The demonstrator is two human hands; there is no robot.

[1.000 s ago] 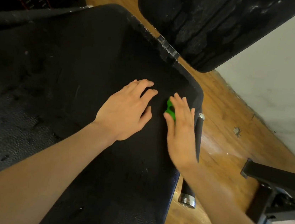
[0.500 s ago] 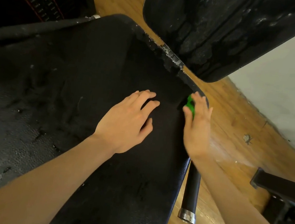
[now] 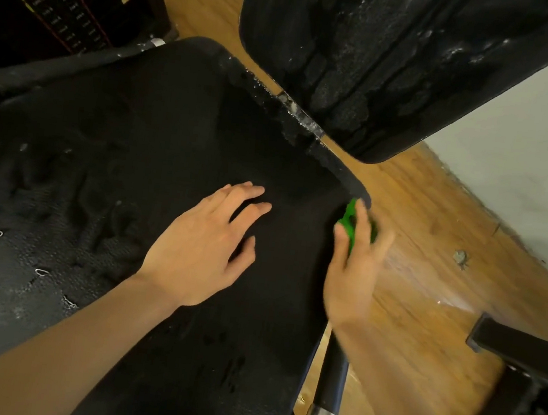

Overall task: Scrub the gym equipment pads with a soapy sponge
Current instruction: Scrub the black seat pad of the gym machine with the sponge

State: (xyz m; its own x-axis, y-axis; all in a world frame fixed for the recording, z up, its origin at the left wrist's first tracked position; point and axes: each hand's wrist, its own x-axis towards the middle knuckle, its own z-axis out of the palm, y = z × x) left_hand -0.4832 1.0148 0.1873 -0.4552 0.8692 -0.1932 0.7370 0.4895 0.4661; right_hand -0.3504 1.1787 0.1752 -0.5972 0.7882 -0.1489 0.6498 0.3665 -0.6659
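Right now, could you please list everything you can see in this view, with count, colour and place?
seat pad: one, black, wet and soapy, centre and left
back pad: one, black, streaked with suds, top right
sponge: one, green, at the seat pad's right corner
handle bar: one, black with a silver end, below the seat pad's right edge
floor: wooden, brown, right
wall: pale, far right
frame: black metal, lower right
left hand: one, flat on the seat pad
right hand: one, fingers holding the sponge
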